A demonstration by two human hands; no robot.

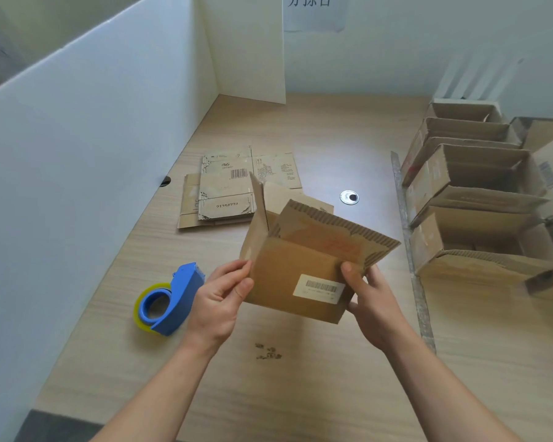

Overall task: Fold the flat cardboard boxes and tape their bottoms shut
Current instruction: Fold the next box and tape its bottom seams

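I hold a small cardboard box (294,275) above the wooden table (300,378), partly squared up, with its flaps standing open at the top and a white barcode label on the near face. My left hand (219,304) grips the box's left edge, thumb on the near face. My right hand (375,306) grips its right edge, thumb on the near face by the label. A blue tape dispenser (170,301) with a clear-yellow roll lies on the table just left of my left hand. Flat cardboard boxes (227,189) lie stacked behind the held box.
Several folded open boxes (473,199) stand in a row along the table's right side, beside a metal strip (409,237). A white partition (93,138) walls off the left. A round cable grommet (349,197) sits mid-table. Small dark scraps (268,351) lie near the front.
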